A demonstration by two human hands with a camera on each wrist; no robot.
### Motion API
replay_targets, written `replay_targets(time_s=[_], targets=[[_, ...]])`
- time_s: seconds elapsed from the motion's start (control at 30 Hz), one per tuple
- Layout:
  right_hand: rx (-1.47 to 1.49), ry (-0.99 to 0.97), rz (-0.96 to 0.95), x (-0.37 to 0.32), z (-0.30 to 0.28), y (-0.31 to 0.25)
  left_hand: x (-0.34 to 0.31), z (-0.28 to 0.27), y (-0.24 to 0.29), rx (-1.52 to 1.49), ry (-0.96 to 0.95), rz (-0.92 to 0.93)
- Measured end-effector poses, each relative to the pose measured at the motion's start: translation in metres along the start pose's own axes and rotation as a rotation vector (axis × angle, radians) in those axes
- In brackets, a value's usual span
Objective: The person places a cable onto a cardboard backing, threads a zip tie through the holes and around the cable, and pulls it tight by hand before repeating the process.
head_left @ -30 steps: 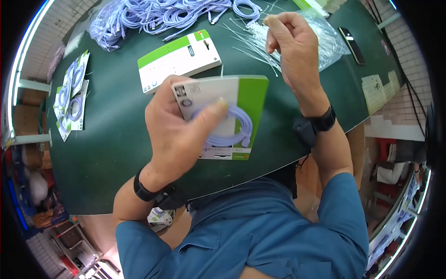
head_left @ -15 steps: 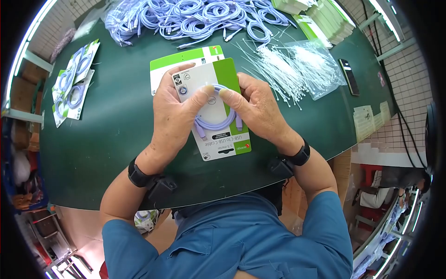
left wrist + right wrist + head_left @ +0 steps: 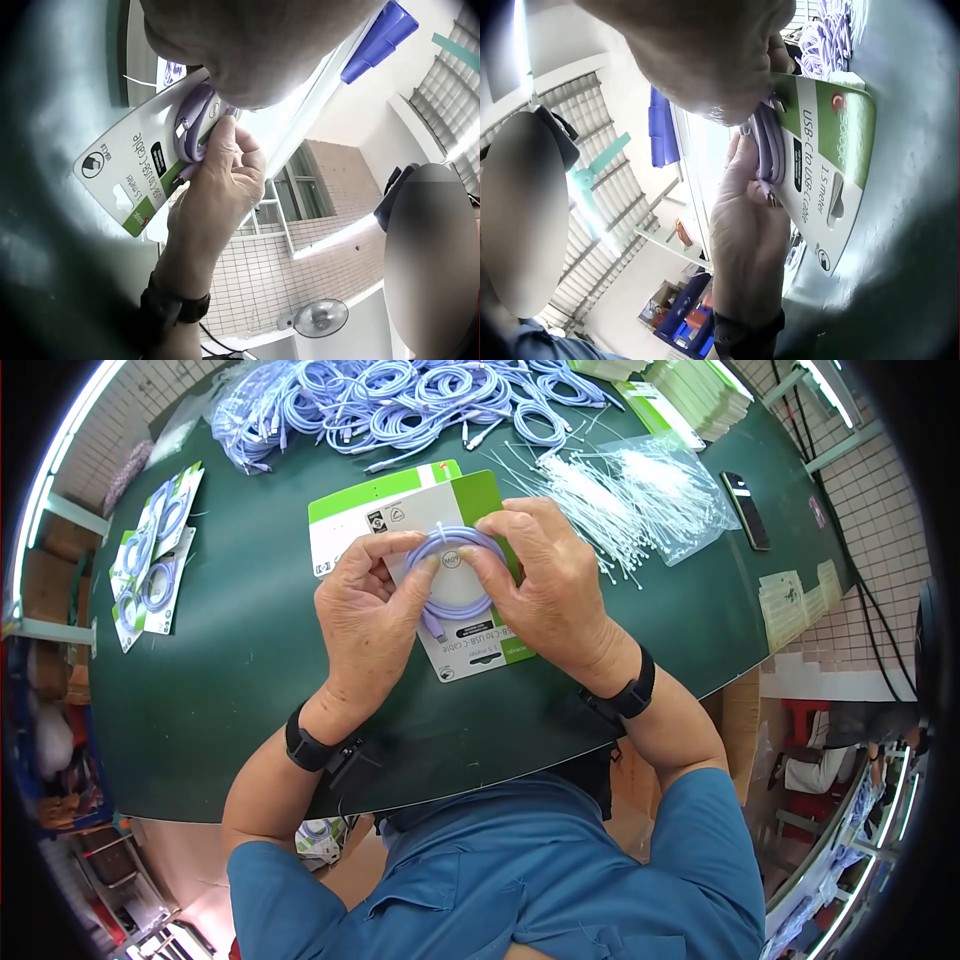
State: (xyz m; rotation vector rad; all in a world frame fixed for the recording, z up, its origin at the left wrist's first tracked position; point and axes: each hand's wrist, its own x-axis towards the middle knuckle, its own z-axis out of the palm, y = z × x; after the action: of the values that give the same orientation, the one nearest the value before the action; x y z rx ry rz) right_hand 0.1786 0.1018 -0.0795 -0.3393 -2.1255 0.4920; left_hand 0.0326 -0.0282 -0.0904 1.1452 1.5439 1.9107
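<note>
A coiled lilac cable (image 3: 462, 612) lies on a white and green card (image 3: 478, 652) printed "USB-C to USB-C Cable". The left hand (image 3: 365, 615) pinches the coil's left side between thumb and forefinger. On the coil's right side, the thumb and curled fingers of the right hand (image 3: 545, 590) pinch the cable near the card's green edge. A small white tie (image 3: 440, 532) shows at the top of the coil. In the left wrist view the coil (image 3: 193, 124) rests against the card (image 3: 124, 161); in the right wrist view a connector hangs below the coil (image 3: 768, 146).
Another card (image 3: 330, 530) lies behind the held one. Lilac cables (image 3: 390, 400) are heaped at the back, with white ties (image 3: 600, 505) on a plastic bag and stacked cards (image 3: 700, 400) to their right. A phone (image 3: 746, 510) is at right, carded cables (image 3: 155, 555) at left.
The right hand, first raised away from the card, has come to the coil and now pinches it. The left hand has shifted from holding the card's edge to pinching the coil's left side.
</note>
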Motion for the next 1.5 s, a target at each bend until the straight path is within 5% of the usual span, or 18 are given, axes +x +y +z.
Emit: replay_targets(time_s=[0.37,0.5,0.6,0.73,0.83,0.87,0.97,1.5], targets=[[0.043,0.043,0.007,-0.002,-0.006,-0.008,-0.002,0.000,0.007,-0.040,0.015,-0.025],[0.248,-0.054,0.145,-0.002,-0.006,0.003,0.001,-0.001,0.006,-0.092,-0.002,-0.045],[0.649,-0.126,0.506,0.000,-0.007,-0.004,0.004,-0.001,0.007,-0.139,-0.003,-0.065],[0.541,-0.080,0.508,0.002,-0.010,-0.002,0.007,0.010,0.014,-0.268,0.075,-0.055],[0.460,-0.005,0.435,0.000,-0.005,0.011,0.004,0.013,0.022,0.377,0.174,0.332],[0.422,0.030,0.401,-0.001,-0.004,0.014,0.003,0.011,0.025,0.376,0.166,0.333],[0.435,-0.017,0.460,0.002,-0.007,0.007,0.004,0.002,0.032,0.880,-0.238,0.750],[0.451,-0.058,0.438,-0.004,-0.006,0.001,0.001,0.003,0.021,0.881,-0.397,0.665]])
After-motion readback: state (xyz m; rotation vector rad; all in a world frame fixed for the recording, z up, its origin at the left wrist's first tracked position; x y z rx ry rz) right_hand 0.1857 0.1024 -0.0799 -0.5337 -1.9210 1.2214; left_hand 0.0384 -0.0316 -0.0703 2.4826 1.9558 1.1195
